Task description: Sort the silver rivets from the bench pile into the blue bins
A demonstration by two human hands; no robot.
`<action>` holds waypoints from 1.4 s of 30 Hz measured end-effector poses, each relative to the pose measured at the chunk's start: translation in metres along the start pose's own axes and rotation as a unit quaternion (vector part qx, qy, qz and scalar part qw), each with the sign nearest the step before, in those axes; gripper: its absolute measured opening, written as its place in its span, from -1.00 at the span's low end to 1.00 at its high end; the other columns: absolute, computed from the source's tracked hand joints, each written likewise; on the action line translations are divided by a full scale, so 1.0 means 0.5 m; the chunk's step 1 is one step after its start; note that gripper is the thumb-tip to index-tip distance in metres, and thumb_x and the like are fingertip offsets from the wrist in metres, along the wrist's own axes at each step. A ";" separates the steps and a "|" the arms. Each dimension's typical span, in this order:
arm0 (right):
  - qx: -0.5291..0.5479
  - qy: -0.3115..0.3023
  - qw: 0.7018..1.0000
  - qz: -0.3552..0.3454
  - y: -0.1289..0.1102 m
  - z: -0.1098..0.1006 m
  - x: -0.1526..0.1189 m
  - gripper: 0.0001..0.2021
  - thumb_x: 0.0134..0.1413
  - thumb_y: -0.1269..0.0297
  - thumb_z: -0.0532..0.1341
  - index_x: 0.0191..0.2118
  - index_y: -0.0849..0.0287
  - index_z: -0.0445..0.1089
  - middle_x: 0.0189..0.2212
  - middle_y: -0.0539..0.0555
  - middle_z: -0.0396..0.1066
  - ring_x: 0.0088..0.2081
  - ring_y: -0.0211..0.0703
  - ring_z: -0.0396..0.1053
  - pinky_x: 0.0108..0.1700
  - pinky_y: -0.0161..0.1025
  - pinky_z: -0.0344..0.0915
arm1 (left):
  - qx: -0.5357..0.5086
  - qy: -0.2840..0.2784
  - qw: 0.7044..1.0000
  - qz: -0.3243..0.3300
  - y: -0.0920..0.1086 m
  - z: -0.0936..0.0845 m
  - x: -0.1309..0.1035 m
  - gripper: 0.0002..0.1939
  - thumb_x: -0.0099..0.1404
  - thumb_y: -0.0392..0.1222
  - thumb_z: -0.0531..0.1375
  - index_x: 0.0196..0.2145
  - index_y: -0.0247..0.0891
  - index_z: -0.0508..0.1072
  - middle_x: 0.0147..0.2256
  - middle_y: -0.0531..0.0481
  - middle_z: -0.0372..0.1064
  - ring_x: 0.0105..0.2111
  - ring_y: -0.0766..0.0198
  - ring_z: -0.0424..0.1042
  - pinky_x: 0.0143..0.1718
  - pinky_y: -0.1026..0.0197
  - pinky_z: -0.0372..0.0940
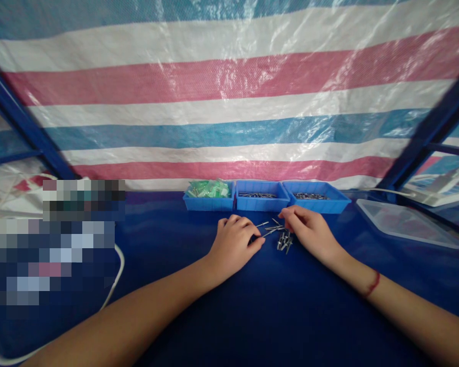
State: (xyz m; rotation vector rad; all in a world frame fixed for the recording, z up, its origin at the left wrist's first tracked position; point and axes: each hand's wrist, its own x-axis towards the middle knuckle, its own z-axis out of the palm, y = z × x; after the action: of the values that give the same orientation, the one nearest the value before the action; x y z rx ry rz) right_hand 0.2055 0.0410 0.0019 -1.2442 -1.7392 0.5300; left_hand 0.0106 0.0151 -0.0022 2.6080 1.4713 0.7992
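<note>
My left hand (235, 243) rests on the blue tabletop with its fingers curled. Its thumb and index fingertip close on the end of a thin metal blind rivet (270, 233). To the right lies a small loose heap of blind rivets (285, 240), silvery, with several more scattered just behind it. Over the heap's right side is my right hand (308, 229), thumb and fingers pinched together at the front of the middle and right bins; whatever is in that pinch is hidden.
Three blue bins stand along the back: the left bin (209, 204) with green plastic packets, the middle bin (262, 205) with rivets, the right bin (316, 206) with small metal parts. A translucent lid (405, 224) lies right. A white cable (119, 265) curves at left.
</note>
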 end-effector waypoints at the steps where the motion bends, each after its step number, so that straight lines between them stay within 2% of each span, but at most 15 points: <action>1: -0.012 -0.014 1.000 -0.019 -0.006 0.004 -0.006 -0.63 0.13 0.04 0.06 -0.49 0.20 0.38 -0.62 -0.02 0.32 -0.55 -0.25 0.27 -0.48 -0.31 0.21 | 0.006 0.003 1.000 0.000 0.001 0.000 -0.001 -0.83 0.24 -0.06 0.16 -0.35 -0.17 0.48 -0.25 0.03 0.42 -0.15 0.13 0.30 -0.16 0.03 0.10; 5: -0.033 -0.049 0.996 -0.061 -0.020 0.009 -0.020 -0.66 0.16 0.08 0.04 -0.45 0.18 0.40 -0.56 0.00 0.38 -0.51 -0.23 0.32 -0.47 -0.32 0.23 | 0.048 0.021 0.999 -0.003 0.005 0.001 -0.003 -0.77 0.26 0.00 0.12 -0.33 -0.19 0.46 -0.30 -0.01 0.39 -0.21 0.12 0.30 -0.22 0.05 0.09; 9: -0.040 -0.055 0.996 -0.063 -0.016 0.007 -0.019 -0.66 0.16 0.09 0.03 -0.48 0.18 0.37 -0.52 0.01 0.41 -0.49 -0.22 0.34 -0.44 -0.32 0.25 | 0.086 0.015 0.996 -0.008 0.008 0.006 -0.005 -0.75 0.25 0.00 0.10 -0.30 -0.21 0.43 -0.35 -0.03 0.42 -0.25 0.08 0.32 -0.24 0.02 0.08; 15: -0.037 -0.066 0.995 -0.059 -0.014 0.008 -0.020 -0.67 0.16 0.10 0.03 -0.46 0.19 0.37 -0.52 0.01 0.40 -0.48 -0.22 0.34 -0.43 -0.31 0.24 | 0.092 -0.014 0.996 0.001 0.009 0.002 -0.006 -0.86 0.23 -0.20 0.08 -0.29 -0.19 0.41 -0.36 0.01 0.46 -0.30 0.09 0.34 -0.28 0.02 0.06; 20: -0.043 -0.076 0.994 -0.058 -0.020 0.008 -0.022 -0.68 0.16 0.13 0.04 -0.45 0.19 0.39 -0.57 -0.01 0.35 -0.50 -0.23 0.31 -0.44 -0.32 0.22 | 0.101 -0.029 0.994 0.019 0.008 -0.001 -0.004 -0.82 0.22 -0.31 0.03 -0.28 -0.19 0.41 -0.32 0.00 0.45 -0.30 0.12 0.36 -0.28 0.04 0.06; 24: -0.036 -0.074 0.994 -0.065 -0.018 0.008 -0.021 -0.69 0.16 0.14 0.05 -0.45 0.20 0.39 -0.57 -0.02 0.35 -0.50 -0.24 0.31 -0.43 -0.33 0.22 | 0.133 -0.017 0.991 0.001 0.016 -0.004 -0.004 -0.84 0.25 -0.22 0.02 -0.30 -0.23 0.39 -0.35 -0.04 0.44 -0.31 0.10 0.36 -0.28 0.03 0.07; 28: -0.030 -0.078 0.994 -0.067 -0.014 0.010 -0.019 -0.71 0.15 0.15 0.06 -0.44 0.19 0.39 -0.56 -0.02 0.36 -0.49 -0.24 0.31 -0.42 -0.33 0.23 | 0.184 0.001 0.983 -0.024 0.025 -0.008 -0.006 -0.77 0.20 -0.08 0.06 -0.38 -0.29 0.38 -0.38 -0.11 0.43 -0.30 0.02 0.35 -0.29 -0.01 0.07; 37: -0.035 -0.080 0.994 -0.066 -0.015 0.009 -0.021 -0.68 0.16 0.12 0.04 -0.43 0.20 0.40 -0.56 0.00 0.37 -0.48 -0.21 0.35 -0.43 -0.31 0.24 | 0.201 -0.028 0.979 -0.002 0.014 -0.001 -0.004 -0.77 0.19 -0.17 0.01 -0.45 -0.31 0.42 -0.42 -0.12 0.43 -0.36 0.06 0.37 -0.32 -0.01 0.06; 42: -0.037 -0.082 0.993 -0.072 -0.013 0.009 -0.021 -0.70 0.16 0.14 0.04 -0.42 0.20 0.40 -0.53 0.02 0.41 -0.47 -0.21 0.36 -0.41 -0.30 0.26 | 0.196 -0.023 0.980 0.008 0.017 -0.003 -0.007 -0.78 0.24 -0.20 -0.01 -0.42 -0.30 0.39 -0.40 -0.10 0.42 -0.36 0.08 0.37 -0.32 0.01 0.06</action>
State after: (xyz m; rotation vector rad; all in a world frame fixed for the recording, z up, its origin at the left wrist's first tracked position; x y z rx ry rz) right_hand 0.1993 0.0297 0.0002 -1.1423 -1.9860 0.4984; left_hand 0.0151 0.0075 0.0000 2.8885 1.7516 0.4858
